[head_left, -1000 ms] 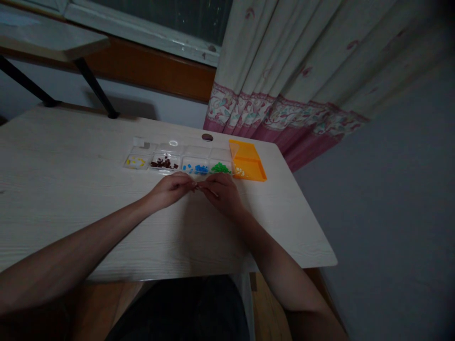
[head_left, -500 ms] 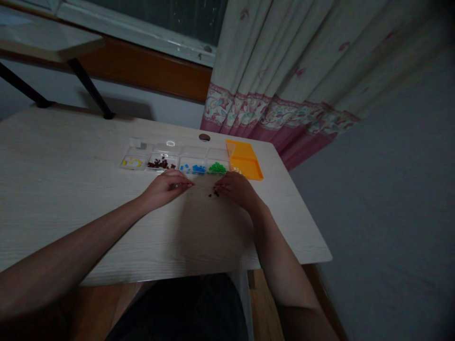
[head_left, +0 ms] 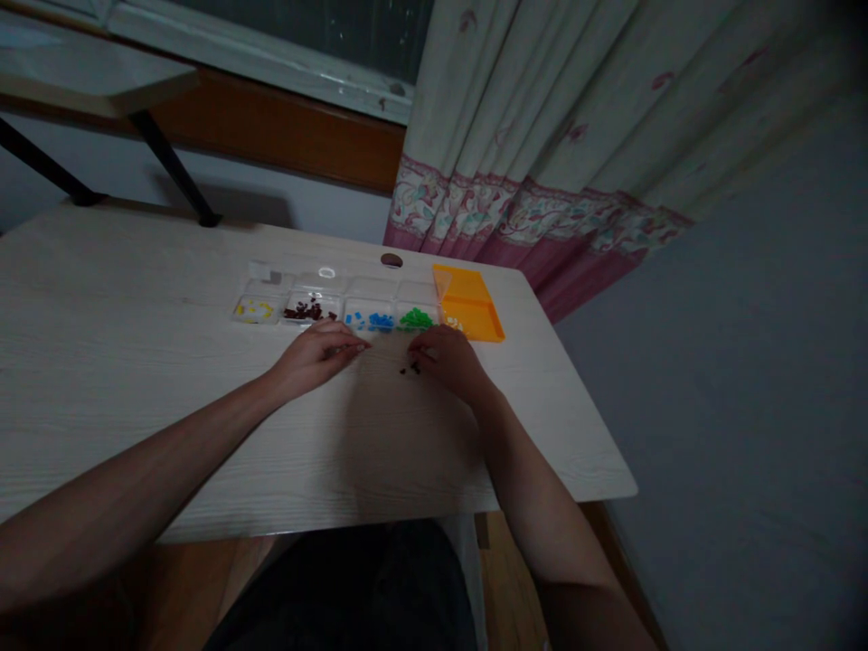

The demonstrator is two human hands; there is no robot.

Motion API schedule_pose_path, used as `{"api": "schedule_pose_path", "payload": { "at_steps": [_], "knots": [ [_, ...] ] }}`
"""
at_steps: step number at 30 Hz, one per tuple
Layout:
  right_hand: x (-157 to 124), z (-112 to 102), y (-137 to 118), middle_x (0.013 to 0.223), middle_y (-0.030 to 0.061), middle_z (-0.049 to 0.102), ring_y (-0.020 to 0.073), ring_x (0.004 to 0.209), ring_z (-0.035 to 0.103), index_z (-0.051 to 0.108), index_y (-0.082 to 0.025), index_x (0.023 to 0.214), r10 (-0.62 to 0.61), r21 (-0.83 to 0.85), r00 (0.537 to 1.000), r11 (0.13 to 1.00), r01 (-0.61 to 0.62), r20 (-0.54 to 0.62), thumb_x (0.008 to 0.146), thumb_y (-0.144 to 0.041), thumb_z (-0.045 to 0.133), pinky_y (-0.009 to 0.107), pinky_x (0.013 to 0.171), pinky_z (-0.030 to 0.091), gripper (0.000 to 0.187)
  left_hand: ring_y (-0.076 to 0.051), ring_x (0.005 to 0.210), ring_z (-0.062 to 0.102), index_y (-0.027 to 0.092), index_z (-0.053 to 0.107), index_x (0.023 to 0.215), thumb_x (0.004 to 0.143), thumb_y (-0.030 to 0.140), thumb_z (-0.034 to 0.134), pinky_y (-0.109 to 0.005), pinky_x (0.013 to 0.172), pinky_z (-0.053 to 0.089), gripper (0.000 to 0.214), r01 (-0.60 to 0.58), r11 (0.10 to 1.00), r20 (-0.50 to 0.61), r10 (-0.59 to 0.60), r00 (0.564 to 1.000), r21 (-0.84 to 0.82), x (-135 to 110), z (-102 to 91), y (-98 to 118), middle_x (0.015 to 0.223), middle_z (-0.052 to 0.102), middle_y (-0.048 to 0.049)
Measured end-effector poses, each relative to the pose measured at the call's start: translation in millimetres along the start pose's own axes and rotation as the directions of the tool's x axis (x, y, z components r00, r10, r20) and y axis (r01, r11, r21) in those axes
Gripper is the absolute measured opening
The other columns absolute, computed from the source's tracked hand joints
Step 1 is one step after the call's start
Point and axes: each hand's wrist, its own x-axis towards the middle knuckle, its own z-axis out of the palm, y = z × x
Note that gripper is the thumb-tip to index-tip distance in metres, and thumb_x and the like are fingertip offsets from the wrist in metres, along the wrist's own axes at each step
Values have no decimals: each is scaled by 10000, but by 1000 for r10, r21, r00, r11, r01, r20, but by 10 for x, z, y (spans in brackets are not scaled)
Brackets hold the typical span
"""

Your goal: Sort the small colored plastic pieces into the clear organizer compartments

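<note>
My left hand (head_left: 316, 359) is closed in a pinch just in front of the clear boxes; whatever its fingertips hold is too small to make out. Across from it, my right hand (head_left: 448, 360) is also pinched, low over the table, its fingertips partly hidden. Beside those fingertips lie a few small dark pieces (head_left: 415, 368). Behind the hands stand open clear boxes in a row, with yellow pieces (head_left: 256, 311), dark red pieces (head_left: 308, 311), blue pieces (head_left: 381, 321) and green pieces (head_left: 416, 318). An open orange box (head_left: 483, 318) stands at the right end, with white pieces (head_left: 453, 323) near its left side.
The pale wooden table (head_left: 169, 380) ends at a wall on the right. A raised shelf (head_left: 95, 77) on black legs stands at the back left. A round hole (head_left: 391, 260) is near the table's back edge, below a long curtain (head_left: 515, 163).
The right hand has shifted very slightly up and left, away from the loose dark pieces. The left hand stays nearly in place, still pinched. The whole view has moved a little.
</note>
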Motion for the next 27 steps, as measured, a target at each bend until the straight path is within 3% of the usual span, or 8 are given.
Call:
{"api": "schedule_pose_path", "payload": {
  "at_steps": [4,8,12,21,27],
  "knots": [
    [1,35,-25,891,32,762,169,821,709,727,-210,932,195,312,977,937,-160,-86,878,-230,634,296,769,536,110,-191,886,618,209,753,1018,992,367,497,-329,830,468,302,-18,1000,53,18,998,-3,2,-15,17,896,704,-61],
    [-4,89,-18,914,30,774,170,821,728,727,-223,990,233,441,966,883,-163,-110,864,-268,653,298,773,559,153,-183,883,610,189,720,899,1017,352,433,-328,858,447,351,-30,1000,80,30,996,8,9,-34,48,873,689,-55],
    [-6,102,-32,984,28,774,179,891,724,757,-251,996,179,414,973,904,-105,-145,871,-281,641,311,810,563,173,-185,843,600,181,667,818,1030,364,370,-332,841,436,409,-8,1000,90,6,996,25,22,-52,72,817,656,-48],
    [-18,22,-98,788,13,752,163,738,700,739,-219,878,240,389,951,909,-150,-194,840,-333,701,271,698,523,127,-179,815,577,182,601,774,1039,370,351,-331,849,416,410,6,1000,77,-5,997,-4,17,-45,42,791,624,-33],
    [-14,30,-92,786,9,723,152,748,667,709,-217,826,181,340,958,935,-97,-224,846,-304,697,269,715,499,91,-178,839,588,183,634,795,1043,361,346,-336,876,411,419,2,1000,76,-2,997,-6,19,-49,58,812,647,-37]
  ]
}}
